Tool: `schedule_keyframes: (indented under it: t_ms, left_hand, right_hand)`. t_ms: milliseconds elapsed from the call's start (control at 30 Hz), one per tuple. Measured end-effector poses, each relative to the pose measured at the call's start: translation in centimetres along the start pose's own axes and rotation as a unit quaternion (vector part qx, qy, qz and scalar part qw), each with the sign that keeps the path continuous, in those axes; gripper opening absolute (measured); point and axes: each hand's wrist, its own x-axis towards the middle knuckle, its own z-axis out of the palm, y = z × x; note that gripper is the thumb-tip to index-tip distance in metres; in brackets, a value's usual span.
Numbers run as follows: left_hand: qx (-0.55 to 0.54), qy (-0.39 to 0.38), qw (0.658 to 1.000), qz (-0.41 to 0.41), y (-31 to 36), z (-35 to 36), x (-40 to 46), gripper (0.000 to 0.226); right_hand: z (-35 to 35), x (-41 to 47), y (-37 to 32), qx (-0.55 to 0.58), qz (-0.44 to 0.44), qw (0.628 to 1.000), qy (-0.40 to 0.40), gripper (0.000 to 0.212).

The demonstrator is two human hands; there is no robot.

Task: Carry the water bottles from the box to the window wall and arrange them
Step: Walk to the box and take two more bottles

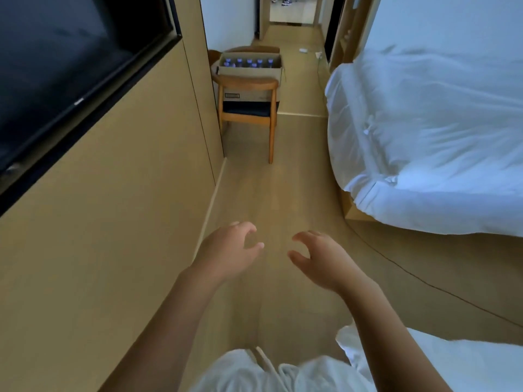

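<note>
Left hand (229, 250) and right hand (319, 256) both empty, fingers loosely curled, held out over the floor (268, 193). Bottles (249, 63) in cardboard box (250, 70) on wooden chair (246, 108), well ahead.

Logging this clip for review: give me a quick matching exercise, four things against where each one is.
Things:
1. box
2. TV
3. bed
4. hands (left hand, right hand)

Places:
A. on the left wall
B. along the right side
C. on the wooden chair
D. held out empty over the floor

Pairs: 1-C, 2-A, 3-B, 4-D
</note>
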Motion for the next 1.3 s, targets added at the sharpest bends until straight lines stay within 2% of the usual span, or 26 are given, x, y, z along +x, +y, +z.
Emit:
schedule_keyframes:
  t_ms: [233, 367, 600, 767, 1067, 1300]
  left_hand:
    - [-0.003, -0.046, 0.999, -0.002, -2.4, -1.4, 12.1, 0.038]
    - [-0.006, -0.054, 0.999, -0.007, -2.9, -2.2, 19.7, 0.040]
    - [-0.012, -0.034, 0.999, -0.026, -1.4, -5.7, 37.1, 0.042]
    - [-0.044, 0.012, 0.998, -0.033, 0.0, -8.9, 47.8, 0.042]
    - [-0.065, 0.015, 0.997, -0.048, -1.7, -10.7, 63.2, 0.043]
    - [-0.081, 0.029, 0.996, -0.025, -5.1, -15.0, 78.7, 0.044]
  right_hand:
    - [-1.5, 11.9, 2.1, 0.024, 0.051, 0.998, -0.016, 0.043]
    - [-2.7, 19.2, 3.6, 0.025, 0.048, 0.998, -0.023, 0.043]
    - [-9.2, 36.2, 7.7, 0.013, 0.019, 0.999, -0.026, 0.044]
    - [-14.6, 47.7, 8.8, -0.002, -0.009, 1.000, -0.010, 0.046]
    - [-16.8, 62.3, 10.2, -0.017, -0.031, 0.997, -0.065, 0.045]
    - [-20.2, 77.8, 9.1, -0.017, -0.030, 0.998, -0.049, 0.042]
